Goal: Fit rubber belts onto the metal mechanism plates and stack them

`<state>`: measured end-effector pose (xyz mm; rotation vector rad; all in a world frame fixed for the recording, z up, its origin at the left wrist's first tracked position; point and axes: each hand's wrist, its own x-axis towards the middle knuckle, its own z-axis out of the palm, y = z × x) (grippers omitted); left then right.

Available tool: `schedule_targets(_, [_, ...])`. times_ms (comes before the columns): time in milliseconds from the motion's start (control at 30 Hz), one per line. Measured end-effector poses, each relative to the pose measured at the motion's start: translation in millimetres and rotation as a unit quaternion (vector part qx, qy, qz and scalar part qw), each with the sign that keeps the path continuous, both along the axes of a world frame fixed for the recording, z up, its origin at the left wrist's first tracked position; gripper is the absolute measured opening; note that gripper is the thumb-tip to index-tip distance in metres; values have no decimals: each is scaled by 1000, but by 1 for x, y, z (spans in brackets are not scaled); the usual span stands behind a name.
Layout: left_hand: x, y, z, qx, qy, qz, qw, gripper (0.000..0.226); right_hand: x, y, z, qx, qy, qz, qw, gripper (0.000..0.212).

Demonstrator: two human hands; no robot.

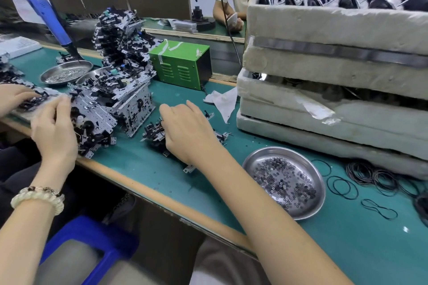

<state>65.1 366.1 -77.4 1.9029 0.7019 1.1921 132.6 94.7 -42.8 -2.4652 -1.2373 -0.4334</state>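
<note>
Mechanism plate [154, 133] lies on the green tabletop [143, 164] close to its front edge, under the right hand [190, 134]. The fingers curl down around it; metal tabs stick out on both sides of the palm, and the fingertips are hidden. It is kept flat and near, probably to steady it for a belt. The rubber belts [342, 187] lie loose toward the front right corner, well apart from those fingers, past the dish of washers [257, 159]. The left hand [54, 132] is at the stack of plates [97, 120] by the front left edge, blurred, so its grip cannot be told
</note>
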Motion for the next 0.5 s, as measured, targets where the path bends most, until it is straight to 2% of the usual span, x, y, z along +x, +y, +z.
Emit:
schedule_targets(133, [1, -27, 9, -4, 1, -5, 1000, 66, -5, -14, 1, -7, -3, -3, 1000, 18])
schedule_targets(333, [2, -51, 15, -20, 30, -31, 999, 74, -10, -32, 2, -5, 16, -1, 1000, 18])
schedule_targets(500, [10, -90, 16, 22, 85, -33, 996, 75, -12, -43, 2, -22, 8, -6, 1000, 12])
